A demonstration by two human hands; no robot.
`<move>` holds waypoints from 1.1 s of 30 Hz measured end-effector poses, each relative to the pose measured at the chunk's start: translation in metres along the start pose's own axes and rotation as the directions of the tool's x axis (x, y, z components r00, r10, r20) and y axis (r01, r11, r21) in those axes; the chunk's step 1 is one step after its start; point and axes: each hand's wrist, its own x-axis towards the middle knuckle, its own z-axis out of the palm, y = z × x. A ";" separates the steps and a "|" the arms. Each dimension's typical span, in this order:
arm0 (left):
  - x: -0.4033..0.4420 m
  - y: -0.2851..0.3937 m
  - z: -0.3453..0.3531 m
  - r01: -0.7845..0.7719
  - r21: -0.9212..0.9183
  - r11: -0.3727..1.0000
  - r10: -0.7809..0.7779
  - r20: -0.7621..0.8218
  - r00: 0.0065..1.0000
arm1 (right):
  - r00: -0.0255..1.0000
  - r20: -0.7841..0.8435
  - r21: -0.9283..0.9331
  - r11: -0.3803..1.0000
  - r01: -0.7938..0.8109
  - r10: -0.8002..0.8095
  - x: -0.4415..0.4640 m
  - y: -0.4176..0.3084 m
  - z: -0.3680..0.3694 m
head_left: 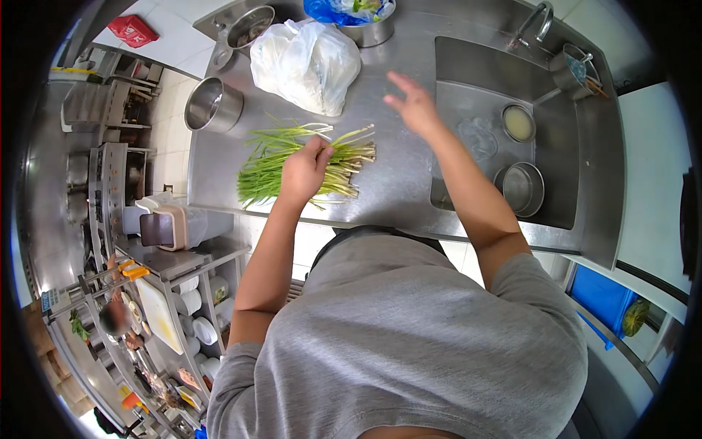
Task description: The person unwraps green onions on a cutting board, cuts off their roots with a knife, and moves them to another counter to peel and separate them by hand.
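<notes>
A pile of spring onions (263, 179) lies on the steel counter, green tops to the left and pale root ends to the right. My left hand (303, 170) is over the middle of the pile, its thumb and fingers pinched together on a spring onion. My right hand (415, 106) is raised above the counter between the pile and the sink. Its fingers are spread and nothing is in them. Behind the pile sits a white plastic bag (307, 66), full and bulging; its contents are hidden.
An open steel pot (213, 104) stands left of the bag. The sink (563, 175) on the right holds a bowl of cloudy liquid (518, 122) and a steel pot (522, 189), under a tap (537, 25). Another person is among shelves at lower left.
</notes>
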 end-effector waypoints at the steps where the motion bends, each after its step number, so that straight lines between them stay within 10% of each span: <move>1: 0.001 0.000 0.001 -0.012 0.014 1.000 0.012 -0.005 1.000 | 0.992 0.104 0.087 0.995 0.056 -0.065 -0.004 -0.014 -0.001; 3: 0.003 0.002 0.002 -0.029 0.021 0.999 0.029 -0.009 1.000 | 0.931 0.295 0.274 0.952 0.135 -0.217 -0.011 -0.043 -0.004; 6: 0.005 0.010 0.002 -0.045 0.009 0.999 0.045 -0.008 0.999 | 0.762 0.642 0.310 0.937 -0.160 -0.083 -0.010 -0.065 -0.007; 15: 0.000 0.001 0.002 0.041 -0.067 0.997 -0.041 -0.002 0.999 | 0.835 0.382 0.703 0.462 -0.540 0.395 -0.006 -0.041 0.009; 19: 0.000 0.003 -0.002 0.056 -0.009 0.998 -0.056 0.011 0.998 | 0.976 0.098 0.364 0.920 0.145 -0.192 -0.001 -0.038 0.006; 22: 0.004 0.010 0.000 0.000 0.013 1.000 0.000 -0.012 1.000 | 0.833 0.539 0.425 0.895 -0.138 -0.127 -0.010 -0.063 0.001; 33: 0.003 0.012 -0.011 0.001 -0.018 1.000 0.000 0.031 1.000 | 0.754 0.657 0.428 0.813 -0.395 0.021 -0.005 -0.046 -0.012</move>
